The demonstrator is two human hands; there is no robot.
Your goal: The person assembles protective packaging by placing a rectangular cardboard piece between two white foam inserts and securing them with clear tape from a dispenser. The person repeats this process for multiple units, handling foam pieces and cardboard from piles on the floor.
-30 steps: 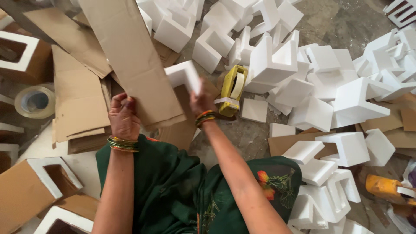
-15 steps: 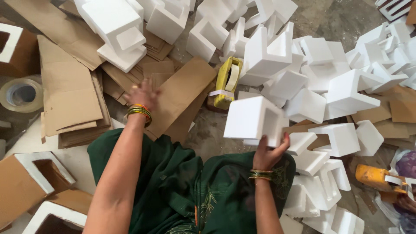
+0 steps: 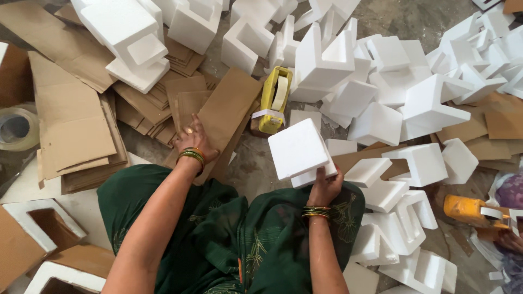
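Right hand clamped under white foam block; left hand flat, fingers spread, on cardboard strip.

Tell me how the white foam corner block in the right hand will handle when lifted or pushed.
The white foam block is probably very light for its size: the right hand holds it up by one lower edge alone. It looks stiff, keeping its square shape. Its thin walls may chip or snap under a hard grip. Flat faces mean it should slide, not roll.
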